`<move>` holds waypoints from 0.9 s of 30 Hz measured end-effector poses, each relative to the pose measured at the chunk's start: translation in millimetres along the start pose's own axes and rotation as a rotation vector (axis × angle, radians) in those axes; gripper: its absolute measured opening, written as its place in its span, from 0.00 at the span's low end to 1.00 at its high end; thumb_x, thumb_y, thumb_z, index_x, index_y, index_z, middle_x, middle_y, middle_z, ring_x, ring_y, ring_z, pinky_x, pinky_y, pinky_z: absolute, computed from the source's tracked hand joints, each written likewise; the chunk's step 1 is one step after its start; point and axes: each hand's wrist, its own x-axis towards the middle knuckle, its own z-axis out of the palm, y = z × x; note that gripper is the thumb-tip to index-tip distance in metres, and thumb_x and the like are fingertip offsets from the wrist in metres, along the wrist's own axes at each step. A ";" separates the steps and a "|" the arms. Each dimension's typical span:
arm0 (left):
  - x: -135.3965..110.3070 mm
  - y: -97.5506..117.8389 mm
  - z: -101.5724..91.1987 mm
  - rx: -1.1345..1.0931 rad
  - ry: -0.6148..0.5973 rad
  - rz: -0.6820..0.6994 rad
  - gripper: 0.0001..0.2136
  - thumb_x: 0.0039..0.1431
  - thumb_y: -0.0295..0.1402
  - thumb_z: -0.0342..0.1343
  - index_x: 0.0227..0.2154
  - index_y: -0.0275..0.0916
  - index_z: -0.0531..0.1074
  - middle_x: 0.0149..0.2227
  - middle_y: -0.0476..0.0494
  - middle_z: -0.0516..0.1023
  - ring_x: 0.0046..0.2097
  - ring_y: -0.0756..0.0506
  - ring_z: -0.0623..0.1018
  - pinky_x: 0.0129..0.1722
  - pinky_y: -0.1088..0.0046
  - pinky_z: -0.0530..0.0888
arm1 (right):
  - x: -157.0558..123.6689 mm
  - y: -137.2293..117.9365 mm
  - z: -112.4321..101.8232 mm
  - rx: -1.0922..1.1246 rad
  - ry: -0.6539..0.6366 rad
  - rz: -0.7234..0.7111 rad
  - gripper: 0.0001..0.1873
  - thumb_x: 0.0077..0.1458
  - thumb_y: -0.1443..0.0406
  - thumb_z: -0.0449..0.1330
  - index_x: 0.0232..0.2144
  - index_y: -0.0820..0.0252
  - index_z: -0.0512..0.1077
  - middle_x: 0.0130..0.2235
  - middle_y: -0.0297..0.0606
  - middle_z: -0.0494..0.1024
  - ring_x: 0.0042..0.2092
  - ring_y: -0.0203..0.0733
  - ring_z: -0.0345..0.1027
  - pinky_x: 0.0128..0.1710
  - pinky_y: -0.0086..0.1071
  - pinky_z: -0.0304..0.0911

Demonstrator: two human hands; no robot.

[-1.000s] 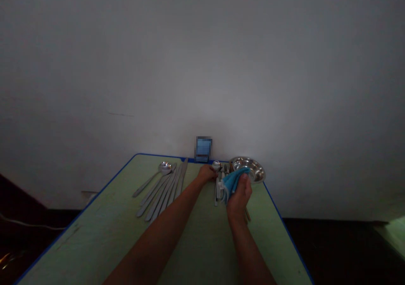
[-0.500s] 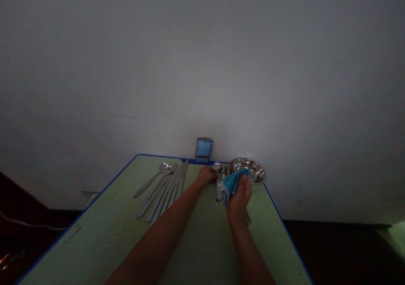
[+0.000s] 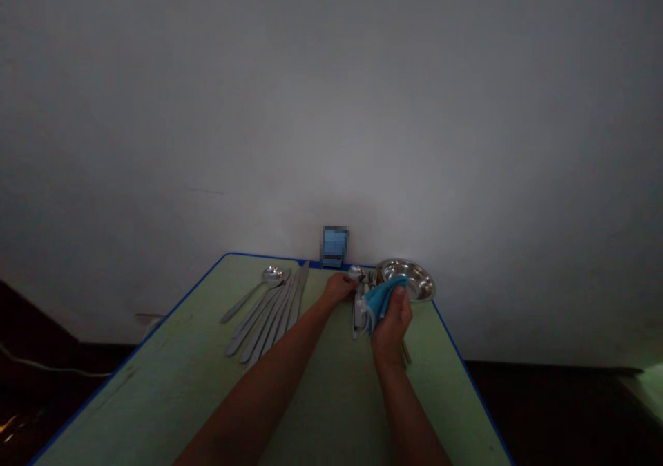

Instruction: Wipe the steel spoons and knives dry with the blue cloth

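Two bare forearms are seen — the left forearm (image 3: 253, 390) and the right forearm (image 3: 407, 411) — both long and smooth, each narrowing toward a slim wrist. A bare left hand (image 3: 339, 288) is rounded at the knuckles, and a bare right hand (image 3: 392, 323) is broad across the back, with a short, neatly trimmed thumbnail. Finer detail of the skin is lost in the dim light — only these outlines are clear.

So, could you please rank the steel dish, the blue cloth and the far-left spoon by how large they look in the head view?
1. Steel dish, largest.
2. Blue cloth and spoon: too close to rank; the spoon is longer but thin, the cloth bunched in the right hand, nearer the camera.
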 end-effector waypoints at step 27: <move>-5.1 -1.2 -2.9 -0.025 0.039 -0.035 0.14 0.60 0.37 0.51 0.46 0.35 0.67 0.46 0.41 0.71 0.43 0.44 0.74 0.41 0.61 0.73 | 0.5 -0.3 -0.8 -0.029 -0.003 -0.010 0.22 0.54 0.49 0.50 0.31 0.63 0.68 0.27 0.31 0.66 0.30 0.36 0.61 0.33 0.31 0.59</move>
